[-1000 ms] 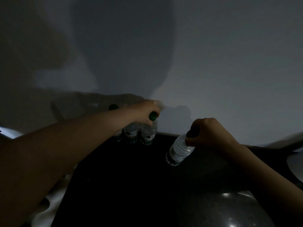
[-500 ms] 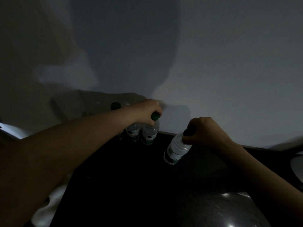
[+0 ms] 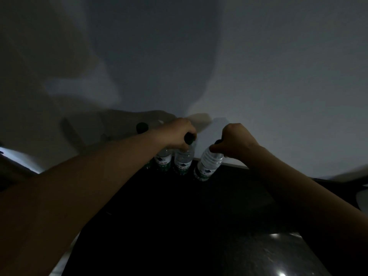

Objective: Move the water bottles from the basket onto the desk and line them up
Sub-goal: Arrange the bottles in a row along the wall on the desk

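Water bottle (image 3: 207,166), tilted, neck held in the curled right grip (image 3: 237,142), now hangs nearer the centre-frame bench (image 3: 179,226) row, whose end bottle (image 3: 184,160) the left grip (image 3: 177,134) clasps; placement judged imminent.

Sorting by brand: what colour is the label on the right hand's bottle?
The label is white and green; the head view shows it.
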Available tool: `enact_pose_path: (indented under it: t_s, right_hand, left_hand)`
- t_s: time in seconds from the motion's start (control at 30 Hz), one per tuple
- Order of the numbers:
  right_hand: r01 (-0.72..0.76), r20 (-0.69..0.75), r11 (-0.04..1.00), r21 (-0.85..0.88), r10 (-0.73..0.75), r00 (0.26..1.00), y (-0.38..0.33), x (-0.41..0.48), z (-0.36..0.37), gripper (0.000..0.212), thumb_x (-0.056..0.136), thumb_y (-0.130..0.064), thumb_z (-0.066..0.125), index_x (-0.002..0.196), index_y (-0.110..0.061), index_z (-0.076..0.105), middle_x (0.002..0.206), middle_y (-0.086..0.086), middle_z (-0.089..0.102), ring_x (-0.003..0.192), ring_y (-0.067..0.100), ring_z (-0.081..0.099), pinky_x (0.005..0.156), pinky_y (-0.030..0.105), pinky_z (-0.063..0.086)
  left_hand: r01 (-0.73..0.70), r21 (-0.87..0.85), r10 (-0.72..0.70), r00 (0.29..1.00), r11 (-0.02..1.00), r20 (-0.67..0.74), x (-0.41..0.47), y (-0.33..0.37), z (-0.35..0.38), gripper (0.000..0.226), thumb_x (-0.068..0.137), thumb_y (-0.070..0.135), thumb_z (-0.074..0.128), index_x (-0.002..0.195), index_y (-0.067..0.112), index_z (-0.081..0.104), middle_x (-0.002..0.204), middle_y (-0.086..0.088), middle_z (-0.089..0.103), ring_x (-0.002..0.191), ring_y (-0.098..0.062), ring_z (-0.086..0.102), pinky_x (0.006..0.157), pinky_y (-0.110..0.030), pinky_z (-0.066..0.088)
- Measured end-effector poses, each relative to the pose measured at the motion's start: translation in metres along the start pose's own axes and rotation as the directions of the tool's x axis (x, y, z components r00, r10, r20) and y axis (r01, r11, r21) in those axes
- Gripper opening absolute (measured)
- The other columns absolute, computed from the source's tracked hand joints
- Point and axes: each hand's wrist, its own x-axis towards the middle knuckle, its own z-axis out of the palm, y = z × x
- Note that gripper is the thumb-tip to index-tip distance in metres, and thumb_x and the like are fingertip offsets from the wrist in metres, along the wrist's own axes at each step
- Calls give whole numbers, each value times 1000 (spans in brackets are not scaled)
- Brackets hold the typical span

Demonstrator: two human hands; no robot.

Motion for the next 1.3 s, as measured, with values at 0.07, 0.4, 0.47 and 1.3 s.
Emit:
enact_pose_path:
  t_s: [0.07,0.4,0.47,1.3]
  right_hand:
    - [-30,-3,1000,-4,30,1000,-2,6,-1,42,74,-37,76,61,-5,52,70,16,63,63,25,60,61,37,52]
    - [-111,14,992,58,110,994,-6,17,0,40,75,-34,76,58,-5,55,72,16,71,70,26,70,74,40,59]
    - [-121,12,991,64,120,993,-6,18,0,38,76,-33,76,58,-5,56,64,11,68,66,22,69,73,36,58]
    - [-150,55,988,-45,153,987,-14,0,-1,52,77,-45,73,59,-11,39,62,4,42,56,14,43,47,25,32]
  left_hand:
    - [-5,-4,5,1000,1000,-12,1,1,1,19,77,13,73,83,20,56,87,2,47,77,-15,46,69,-28,35]
    - [37,-42,-39,999,998,-36,5,3,5,18,76,8,71,93,6,65,94,-9,61,82,-22,55,70,-30,42]
    - [27,-39,-28,999,999,-39,5,2,5,17,75,8,71,91,6,65,92,-10,61,81,-22,55,70,-29,42]
    - [36,-26,-37,998,999,-59,1,4,8,18,77,10,70,82,20,56,89,-1,50,79,-16,47,69,-28,37]
